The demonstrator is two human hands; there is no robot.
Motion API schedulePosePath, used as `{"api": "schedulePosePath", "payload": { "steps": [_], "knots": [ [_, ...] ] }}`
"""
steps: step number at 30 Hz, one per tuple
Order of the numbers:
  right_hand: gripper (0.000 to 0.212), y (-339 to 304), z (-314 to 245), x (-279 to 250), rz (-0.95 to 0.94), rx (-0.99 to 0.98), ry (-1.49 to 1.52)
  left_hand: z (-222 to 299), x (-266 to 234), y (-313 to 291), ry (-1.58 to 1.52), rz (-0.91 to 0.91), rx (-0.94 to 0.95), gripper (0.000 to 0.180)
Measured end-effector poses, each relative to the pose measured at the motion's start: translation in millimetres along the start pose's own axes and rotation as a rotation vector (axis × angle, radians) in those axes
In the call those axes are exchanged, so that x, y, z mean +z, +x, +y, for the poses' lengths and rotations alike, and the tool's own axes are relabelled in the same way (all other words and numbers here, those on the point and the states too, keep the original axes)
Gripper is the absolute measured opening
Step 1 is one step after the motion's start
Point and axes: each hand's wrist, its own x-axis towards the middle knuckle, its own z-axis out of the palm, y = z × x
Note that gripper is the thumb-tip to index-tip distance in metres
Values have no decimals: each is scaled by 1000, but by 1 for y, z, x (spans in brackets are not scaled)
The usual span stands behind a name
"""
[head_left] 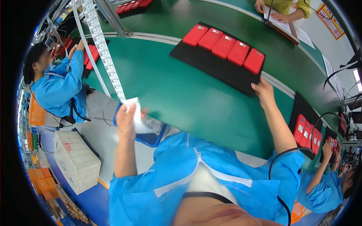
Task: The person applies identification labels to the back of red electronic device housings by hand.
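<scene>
My left hand [125, 122] is closed on a piece of white paper [136, 119], slightly smeared by motion. Right above it ends a long hanging strip of printed labels [103, 52], which seems to run into that paper. On the far right of the green table, my right hand [264, 91] grips the near right corner of a black mat [211, 63], thumb and fingers at its edge. A row of several red phone-like devices [221, 46] lies along the far side of that mat. Below my left hand is a blue tray [154, 140] with clear plastic in it.
A green table [181, 109] curves before me. Another black mat with red devices [301, 130] lies to the right. A white plastic crate [77, 162] stands at lower left. Co-workers in blue [60, 84] sit at both sides; a person in yellow [298, 13] works across. A metal post [111, 19] rises at the back.
</scene>
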Motion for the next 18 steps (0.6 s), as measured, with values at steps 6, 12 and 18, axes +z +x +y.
{"api": "schedulePosePath", "payload": {
  "steps": [6,12,18],
  "knots": [
    [52,-167,19,-27,126,-171,-403,-43,52,-1,-121,41,29,25],
    [41,-173,31,-8,477,-262,-779,-38,68,4,122,-229,-53,28],
    [40,-159,34,20,439,-330,-661,-40,73,32,316,-429,-73,16]
  ]
}}
